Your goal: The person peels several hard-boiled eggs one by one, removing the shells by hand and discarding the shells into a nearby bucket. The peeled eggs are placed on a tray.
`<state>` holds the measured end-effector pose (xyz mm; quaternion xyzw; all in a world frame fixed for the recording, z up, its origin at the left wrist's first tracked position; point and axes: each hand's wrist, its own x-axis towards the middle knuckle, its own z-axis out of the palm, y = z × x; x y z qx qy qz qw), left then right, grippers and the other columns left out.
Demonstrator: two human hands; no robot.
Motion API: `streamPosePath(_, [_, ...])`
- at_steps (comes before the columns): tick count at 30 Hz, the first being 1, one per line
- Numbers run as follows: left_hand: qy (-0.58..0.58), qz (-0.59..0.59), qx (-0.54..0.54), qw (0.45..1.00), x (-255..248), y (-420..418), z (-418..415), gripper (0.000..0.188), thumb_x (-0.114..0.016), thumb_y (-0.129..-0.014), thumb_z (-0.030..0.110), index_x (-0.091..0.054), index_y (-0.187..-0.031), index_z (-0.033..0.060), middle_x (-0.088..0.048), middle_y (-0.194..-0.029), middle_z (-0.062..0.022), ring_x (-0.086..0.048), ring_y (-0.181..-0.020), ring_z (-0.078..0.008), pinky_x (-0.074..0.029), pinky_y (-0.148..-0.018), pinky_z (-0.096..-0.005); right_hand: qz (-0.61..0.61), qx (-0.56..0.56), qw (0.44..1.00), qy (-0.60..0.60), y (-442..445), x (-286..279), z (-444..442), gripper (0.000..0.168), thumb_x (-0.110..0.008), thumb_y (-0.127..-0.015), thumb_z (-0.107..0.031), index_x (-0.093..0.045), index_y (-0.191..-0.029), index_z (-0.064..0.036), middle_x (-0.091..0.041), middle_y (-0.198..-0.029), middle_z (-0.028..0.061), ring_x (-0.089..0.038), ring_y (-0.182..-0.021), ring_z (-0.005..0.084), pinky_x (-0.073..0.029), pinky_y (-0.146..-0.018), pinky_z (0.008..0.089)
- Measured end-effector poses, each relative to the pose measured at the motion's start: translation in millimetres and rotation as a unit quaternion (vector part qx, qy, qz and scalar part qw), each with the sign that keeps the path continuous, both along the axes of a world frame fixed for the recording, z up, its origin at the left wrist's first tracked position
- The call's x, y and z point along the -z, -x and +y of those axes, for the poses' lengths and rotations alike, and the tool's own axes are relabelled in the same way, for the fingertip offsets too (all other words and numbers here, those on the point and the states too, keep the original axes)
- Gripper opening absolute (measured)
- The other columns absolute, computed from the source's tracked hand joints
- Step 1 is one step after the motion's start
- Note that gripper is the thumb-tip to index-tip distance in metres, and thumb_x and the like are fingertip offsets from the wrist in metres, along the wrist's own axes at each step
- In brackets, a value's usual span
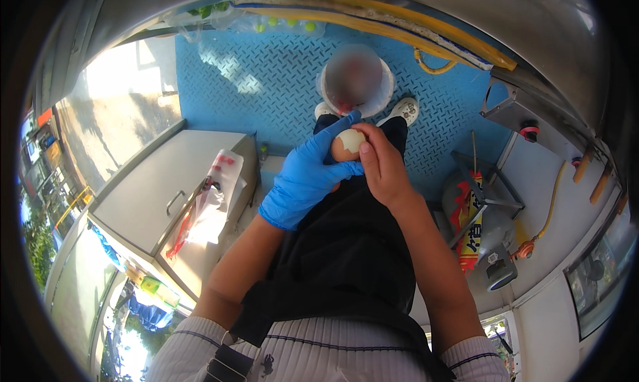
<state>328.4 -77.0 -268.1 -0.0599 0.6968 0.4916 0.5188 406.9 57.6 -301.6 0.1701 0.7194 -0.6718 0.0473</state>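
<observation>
A brown egg (346, 146) with part of its shell off, showing a pale patch, is between my hands. My left hand (310, 174), in a blue disposable glove, cradles it from the left side. The bare fingers of my right hand (383, 169) touch it on the right, the thumb at the edge of the pale patch. Beyond the hands, a white round bucket (388, 90) stands on the floor between my shoes; its contents are blurred, with some red bits visible near the rim.
A light cabinet (150, 182) with plastic bags on it is at left. A gas cylinder (491, 237) with a metal stand (491, 202) is at right. Blue tread-plate flooring (279, 107) lies beneath, and a yellow hose (437, 70) loops near a metal edge at the top.
</observation>
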Motion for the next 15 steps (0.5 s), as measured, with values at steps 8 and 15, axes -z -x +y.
streamPosePath(8, [-0.074,-0.079,-0.085,0.991,1,0,-4,0.055,-0.072,-0.08,0.015,-0.049,-0.127,0.0008,-0.062,-0.093,-0.006,-0.058,-0.07,-0.0101,-0.05,-0.064,-0.0236,-0.03,-0.024,0.999,-0.008,6,-8,7,0.022,-0.043,-0.094,-0.016,-0.05,-0.109,-0.002,-0.061,-0.095,0.0182,-0.062,-0.082,0.0316,-0.049,-0.073,0.0343])
streamPosePath(15, [-0.114,-0.089,-0.103,0.984,4,2,-9,0.046,-0.069,-0.083,0.018,-0.053,-0.12,-0.0042,-0.063,-0.096,-0.0089,-0.061,-0.076,-0.0141,-0.051,-0.07,-0.0264,-0.024,-0.02,0.999,0.036,8,-13,4,0.023,-0.045,-0.094,-0.012,-0.05,-0.114,-0.002,-0.06,-0.097,0.0111,-0.059,-0.083,0.0172,-0.047,-0.076,0.0281])
